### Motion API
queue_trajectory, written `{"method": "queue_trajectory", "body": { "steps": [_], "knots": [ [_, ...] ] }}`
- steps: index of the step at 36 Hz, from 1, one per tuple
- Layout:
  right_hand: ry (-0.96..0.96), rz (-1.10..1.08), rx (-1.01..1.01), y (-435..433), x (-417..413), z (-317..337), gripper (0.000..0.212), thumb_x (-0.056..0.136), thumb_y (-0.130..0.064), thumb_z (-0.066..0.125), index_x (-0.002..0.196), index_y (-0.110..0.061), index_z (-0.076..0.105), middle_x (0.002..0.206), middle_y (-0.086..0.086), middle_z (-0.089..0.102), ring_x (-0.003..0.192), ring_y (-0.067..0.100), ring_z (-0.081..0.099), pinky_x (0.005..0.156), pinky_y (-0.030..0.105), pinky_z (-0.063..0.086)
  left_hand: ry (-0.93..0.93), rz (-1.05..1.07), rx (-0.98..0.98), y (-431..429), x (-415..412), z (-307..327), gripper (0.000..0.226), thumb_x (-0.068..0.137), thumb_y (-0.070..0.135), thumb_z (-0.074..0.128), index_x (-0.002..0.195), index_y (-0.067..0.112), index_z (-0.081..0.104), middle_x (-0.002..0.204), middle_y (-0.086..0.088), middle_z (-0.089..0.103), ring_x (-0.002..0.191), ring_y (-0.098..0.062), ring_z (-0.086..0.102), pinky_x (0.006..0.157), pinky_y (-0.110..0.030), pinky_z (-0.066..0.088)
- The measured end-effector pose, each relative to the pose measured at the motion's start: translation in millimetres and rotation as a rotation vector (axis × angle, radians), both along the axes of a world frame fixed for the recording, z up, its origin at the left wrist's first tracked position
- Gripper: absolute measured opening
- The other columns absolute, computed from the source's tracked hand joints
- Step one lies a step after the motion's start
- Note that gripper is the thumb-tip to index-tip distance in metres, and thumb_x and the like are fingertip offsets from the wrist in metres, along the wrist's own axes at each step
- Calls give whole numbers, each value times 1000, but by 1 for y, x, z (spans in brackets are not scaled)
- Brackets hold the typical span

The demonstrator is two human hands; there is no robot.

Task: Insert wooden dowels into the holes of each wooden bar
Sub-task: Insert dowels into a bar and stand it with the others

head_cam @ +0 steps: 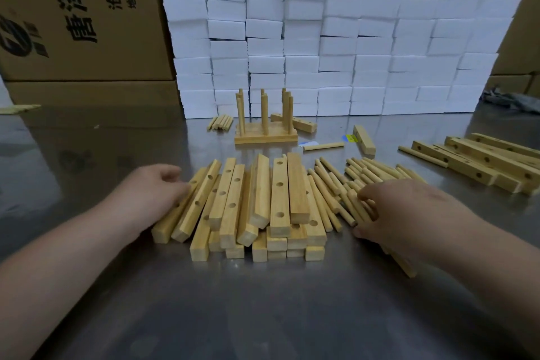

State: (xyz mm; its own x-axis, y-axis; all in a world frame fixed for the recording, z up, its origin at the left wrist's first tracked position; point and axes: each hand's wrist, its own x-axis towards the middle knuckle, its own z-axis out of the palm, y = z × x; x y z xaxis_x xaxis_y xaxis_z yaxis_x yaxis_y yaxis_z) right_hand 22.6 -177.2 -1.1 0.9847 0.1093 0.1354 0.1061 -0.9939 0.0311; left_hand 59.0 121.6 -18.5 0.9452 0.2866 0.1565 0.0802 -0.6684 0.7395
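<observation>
Left hand (155, 193) loosely touches bars (280, 193); right hand (403, 213) grips dowels (327, 184); long axes pointing away.

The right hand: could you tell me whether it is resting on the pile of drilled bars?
No, the right hand lies on the loose dowels, to the right of the pile of bars.

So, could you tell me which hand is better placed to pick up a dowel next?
The right hand: it lies on the loose dowels. The left hand touches the opposite edge of the bar pile, so it seems better suited to taking a bar.
</observation>
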Motion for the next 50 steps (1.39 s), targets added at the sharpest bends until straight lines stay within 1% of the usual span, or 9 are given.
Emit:
{"method": "queue_trajectory", "body": {
  "steps": [8,14,18,25,29,32,36,42,50],
  "knots": [
    [-141,-13,105,-4,-3,7,27,84,-42,53,106,-28,61,90,-8,60,77,12,53,57,22,40,82,38,144,1,4,-3,32,86,26,65,117,19,65,106,1,63,88,-11,49,78,-27,36],
    [-454,135,382,-1,-10,11,23,85,-38,45,92,-30,65,73,-8,49,61,6,47,49,23,30,-126,181,165,8,8,-2,27,89,24,53,112,24,66,78,13,51,66,-9,50,49,-23,36],
    [-515,248,542,4,-14,9,31,81,-44,40,98,-36,65,77,-6,48,65,8,48,53,25,35,-364,133,-120,0,-4,10,28,91,27,49,115,33,62,76,14,64,71,-5,61,54,-27,43],
    [-376,363,586,17,-23,5,43,78,-53,38,116,-47,58,71,-27,59,72,-6,51,51,17,39,-559,-163,-120,-40,-40,21,25,86,28,54,91,53,56,86,19,63,74,10,60,61,-18,44],
    [-389,436,533,29,-29,3,51,74,-66,24,117,-46,44,70,-30,55,70,-8,51,41,15,30,-498,-316,-100,-51,-51,19,37,83,21,61,102,53,54,94,8,60,81,-4,56,64,-7,45],
    [-451,443,549,34,-32,4,33,87,-56,36,108,-37,54,49,-20,45,65,-1,52,41,17,27,-390,-389,-199,-52,-55,19,43,83,20,61,117,47,57,102,9,67,93,-7,61,76,-20,50],
    [-531,434,557,37,-35,6,25,84,-37,48,101,-27,64,49,-25,37,64,2,50,39,17,27,-360,-483,-218,-53,-56,19,44,84,18,60,97,60,60,93,25,68,89,5,62,70,-13,43],
    [-543,423,623,36,-34,5,28,88,-44,43,104,-30,62,50,-20,44,68,5,51,38,23,34,-331,-600,-294,-58,-60,22,56,85,10,57,93,66,56,92,32,67,88,12,61,68,-9,47],
    [-527,476,579,41,-37,6,25,85,-40,46,101,-30,62,50,-26,39,65,0,50,37,12,26,-291,-577,-396,-56,-59,22,32,55,52,65,86,48,70,76,14,71,68,0,67,54,-11,49]
  ]
}}
